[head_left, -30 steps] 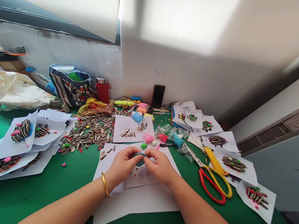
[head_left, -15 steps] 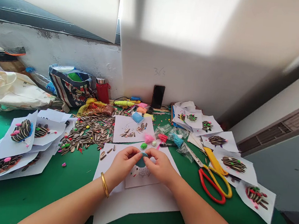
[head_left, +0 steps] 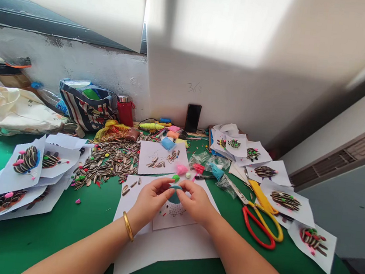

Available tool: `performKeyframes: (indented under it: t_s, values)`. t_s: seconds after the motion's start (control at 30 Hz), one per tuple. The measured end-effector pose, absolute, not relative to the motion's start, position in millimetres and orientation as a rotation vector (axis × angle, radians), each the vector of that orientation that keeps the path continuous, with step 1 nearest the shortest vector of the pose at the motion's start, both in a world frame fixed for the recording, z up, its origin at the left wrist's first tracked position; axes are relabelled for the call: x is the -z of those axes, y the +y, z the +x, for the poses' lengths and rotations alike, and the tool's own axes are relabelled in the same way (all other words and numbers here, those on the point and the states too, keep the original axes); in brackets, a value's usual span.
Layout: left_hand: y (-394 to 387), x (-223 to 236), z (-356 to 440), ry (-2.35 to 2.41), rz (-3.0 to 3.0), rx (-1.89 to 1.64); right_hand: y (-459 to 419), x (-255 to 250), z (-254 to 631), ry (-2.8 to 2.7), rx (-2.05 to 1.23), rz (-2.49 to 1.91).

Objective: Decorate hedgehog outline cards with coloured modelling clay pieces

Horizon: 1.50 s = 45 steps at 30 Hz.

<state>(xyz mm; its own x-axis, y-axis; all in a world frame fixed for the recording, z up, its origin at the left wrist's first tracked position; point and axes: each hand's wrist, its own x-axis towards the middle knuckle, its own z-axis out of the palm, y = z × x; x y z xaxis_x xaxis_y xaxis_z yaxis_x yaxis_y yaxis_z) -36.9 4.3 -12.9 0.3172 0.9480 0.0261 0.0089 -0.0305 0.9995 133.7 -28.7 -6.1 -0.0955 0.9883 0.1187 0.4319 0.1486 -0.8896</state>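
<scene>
Head view: the left hand (head_left: 151, 204) and right hand (head_left: 197, 204) close their grip, fingertips pinching a blue clay piece (head_left: 174, 194) just above an outlined paper sheet (head_left: 176, 216). That outline shows no seeds; finished-looking seed pictures (head_left: 26, 161) lie well beside the grip.

A green-topped worktable (head_left: 41, 244) bore a spilled heap of striped sunflower seeds (head_left: 106, 165), seed-collage sheets (head_left: 25, 167) on both sides, red-and-yellow scissors (head_left: 258, 225), a yellow utility knife (head_left: 259, 195), a striped tote bag (head_left: 87, 106).
</scene>
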Motion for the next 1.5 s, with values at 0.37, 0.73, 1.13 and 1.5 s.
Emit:
performKeyframes:
  t_s: [0.37,0.73,1.13,1.5]
  values:
    - [2.7,10.0,-36.2,0.964,1.35,-0.913,-29.0,7.0,135.8,-1.675,-0.891,-1.341]
    - [2.0,7.1,-36.7,0.929,1.276,-0.96,-29.2,6.7,133.4,-1.637,-0.989,-1.348]
    - [1.2,9.3,-37.0,0.96,1.282,-0.854,-29.6,6.8,135.6,-1.664,-0.918,-1.364]
    - [1.5,9.2,-37.3,0.968,1.283,-0.847,-30.1,5.0,135.3,-1.674,-0.9,-1.341]
